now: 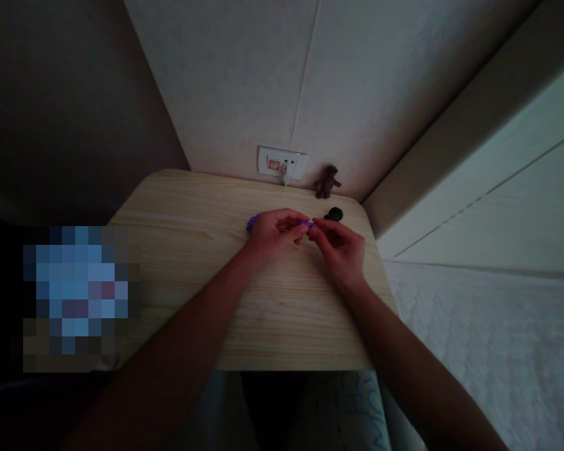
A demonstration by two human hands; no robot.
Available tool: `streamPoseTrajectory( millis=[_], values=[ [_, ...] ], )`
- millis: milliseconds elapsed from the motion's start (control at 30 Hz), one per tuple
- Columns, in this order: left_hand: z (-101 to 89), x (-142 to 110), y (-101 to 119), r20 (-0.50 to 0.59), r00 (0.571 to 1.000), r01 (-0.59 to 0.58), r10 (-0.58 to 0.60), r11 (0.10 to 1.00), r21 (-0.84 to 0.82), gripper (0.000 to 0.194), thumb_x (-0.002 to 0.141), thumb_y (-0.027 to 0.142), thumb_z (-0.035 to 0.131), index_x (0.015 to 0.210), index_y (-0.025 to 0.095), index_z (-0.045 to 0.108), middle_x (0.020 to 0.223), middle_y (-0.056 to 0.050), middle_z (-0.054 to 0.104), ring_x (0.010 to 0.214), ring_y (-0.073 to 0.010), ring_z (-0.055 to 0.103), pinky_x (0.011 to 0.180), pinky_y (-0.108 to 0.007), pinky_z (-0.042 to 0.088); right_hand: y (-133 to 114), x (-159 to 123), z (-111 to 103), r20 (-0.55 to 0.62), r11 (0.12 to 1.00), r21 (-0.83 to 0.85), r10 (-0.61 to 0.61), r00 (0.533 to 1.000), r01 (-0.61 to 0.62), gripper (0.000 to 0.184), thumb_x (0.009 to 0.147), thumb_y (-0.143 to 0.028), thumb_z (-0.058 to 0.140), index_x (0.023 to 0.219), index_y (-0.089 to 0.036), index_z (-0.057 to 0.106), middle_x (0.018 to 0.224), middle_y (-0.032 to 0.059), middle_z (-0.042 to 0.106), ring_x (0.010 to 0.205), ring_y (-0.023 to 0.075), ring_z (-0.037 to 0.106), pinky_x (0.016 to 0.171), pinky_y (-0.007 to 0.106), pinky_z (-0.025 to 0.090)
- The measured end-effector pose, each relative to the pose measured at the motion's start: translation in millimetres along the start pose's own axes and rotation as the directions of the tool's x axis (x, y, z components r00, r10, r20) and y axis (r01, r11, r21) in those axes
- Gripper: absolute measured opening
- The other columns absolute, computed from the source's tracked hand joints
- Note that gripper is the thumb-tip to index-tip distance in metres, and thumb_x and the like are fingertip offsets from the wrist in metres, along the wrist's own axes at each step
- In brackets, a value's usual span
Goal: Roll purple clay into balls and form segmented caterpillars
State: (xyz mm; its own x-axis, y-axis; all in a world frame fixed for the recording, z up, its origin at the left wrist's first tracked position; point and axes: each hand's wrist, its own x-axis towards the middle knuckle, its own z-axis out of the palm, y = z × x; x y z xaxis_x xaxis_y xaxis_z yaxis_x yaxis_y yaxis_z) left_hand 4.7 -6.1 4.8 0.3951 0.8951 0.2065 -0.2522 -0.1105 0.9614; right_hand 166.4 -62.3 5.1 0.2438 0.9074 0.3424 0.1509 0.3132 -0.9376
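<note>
Over the wooden table, my left hand and my right hand meet, fingertips close together. Between them is a small, soft-looking purple piece, pinched by the fingers of both hands; its exact kind cannot be made out. A larger purple lump shows just left of my left hand, partly hidden behind it. Beyond my right hand lies a round black object. Farther back, near the wall, stands a small brown bear-like figure.
The light wooden table has rounded far corners against the wall. A wall socket with a white plug sits just above its back edge. White quilted bedding lies to the right; a blurred-out bright area covers the left edge.
</note>
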Motion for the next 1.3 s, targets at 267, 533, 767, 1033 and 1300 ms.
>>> streamPoseTrajectory(
  millis=[267, 533, 767, 1033, 1300],
  values=[
    [-1.5, 1.5, 2.9, -0.032, 0.999, -0.008, 0.009, 1.000, 0.018, 0.035, 0.070, 0.039, 0.090, 0.091, 0.014, 0.078, 0.082, -0.006, 0.079, 0.069, -0.0139, 0.071, 0.068, -0.028, 0.060, 3.3, 2.6, -1.4, -0.020, 0.999, 0.045, 0.025, 0.999, -0.024, 0.031, 0.076, -0.046, 0.089, 0.095, -0.023, 0.081, 0.087, 0.0046, 0.082, 0.075, 0.0177, 0.075, 0.074, 0.035, 0.065],
    [-3.4, -0.2, 2.6, -0.060, 0.998, -0.016, 0.021, 0.997, 0.081, 0.030, 0.072, 0.039, 0.090, 0.086, 0.015, 0.080, 0.075, -0.005, 0.078, 0.066, -0.0150, 0.071, 0.069, -0.030, 0.060, 2.3, 2.1, -1.7, 0.006, 0.998, 0.029, 0.055, 0.998, -0.055, 0.033, 0.074, -0.048, 0.090, 0.093, -0.024, 0.081, 0.088, 0.0053, 0.083, 0.079, 0.0207, 0.078, 0.081, 0.040, 0.067],
    [-1.1, 0.1, 3.0, -0.068, 0.998, 0.004, -0.004, 1.000, -0.002, 0.037, 0.064, 0.041, 0.095, 0.087, 0.015, 0.081, 0.088, -0.008, 0.082, 0.081, -0.0196, 0.078, 0.086, -0.038, 0.064, 3.6, 2.7, -2.5, -0.020, 1.000, -0.022, 0.002, 1.000, -0.002, 0.028, 0.077, -0.046, 0.089, 0.092, -0.024, 0.081, 0.096, 0.0059, 0.082, 0.088, 0.0207, 0.077, 0.085, 0.039, 0.066],
    [-2.5, -0.5, 2.9, -0.106, 0.994, -0.018, 0.016, 1.000, -0.019, 0.033, 0.065, 0.037, 0.095, 0.086, 0.015, 0.081, 0.089, -0.008, 0.083, 0.085, -0.0197, 0.078, 0.090, -0.038, 0.064, 2.8, 1.8, -1.6, 0.004, 1.000, -0.012, 0.001, 1.000, -0.001, 0.027, 0.077, -0.044, 0.089, 0.094, -0.025, 0.082, 0.098, 0.0058, 0.083, 0.091, 0.0223, 0.079, 0.089, 0.042, 0.067],
    [-2.0, -0.4, 1.1, -0.102, 0.995, -0.005, 0.003, 1.000, -0.024, 0.035, 0.063, 0.038, 0.096, 0.085, 0.015, 0.080, 0.089, -0.008, 0.083, 0.086, -0.0212, 0.079, 0.092, -0.041, 0.065, 0.6, 0.9, -2.0, -0.005, 0.996, -0.067, -0.056, 0.998, 0.056, 0.015, 0.079, -0.038, 0.087, 0.090, -0.028, 0.084, 0.094, 0.0040, 0.083, 0.086, 0.0213, 0.078, 0.081, 0.039, 0.066]
  ],
)
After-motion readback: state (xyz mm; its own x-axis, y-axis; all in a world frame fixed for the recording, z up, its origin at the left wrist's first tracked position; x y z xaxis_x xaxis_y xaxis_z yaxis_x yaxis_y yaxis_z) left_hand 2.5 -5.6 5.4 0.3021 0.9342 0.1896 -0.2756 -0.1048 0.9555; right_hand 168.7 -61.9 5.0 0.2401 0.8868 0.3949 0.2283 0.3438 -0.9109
